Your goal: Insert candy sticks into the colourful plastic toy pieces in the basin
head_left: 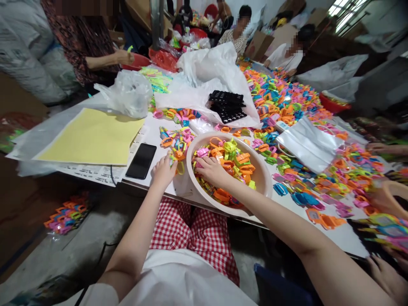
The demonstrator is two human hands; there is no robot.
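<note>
A pale round basin (266,182) full of colourful plastic toy watches (234,159) stands at the table's edge before me. My right hand (212,171) reaches into it from the right, its fingers curled over a pink toy watch; the fingertips are partly hidden among the pieces. Just left of the basin, my left hand (164,172) rests on the table. Its fingers are closed on a small yellow-green toy watch (172,158). A loose heap of toy watches (181,138) lies just beyond that hand.
A black phone (141,161) and a yellow sheet (89,138) lie to the left. Behind the basin are black plastic grids (227,106) on white plastic sheeting (207,70). A white face mask (310,142) sits on the big pile at right. Co-workers are around the table.
</note>
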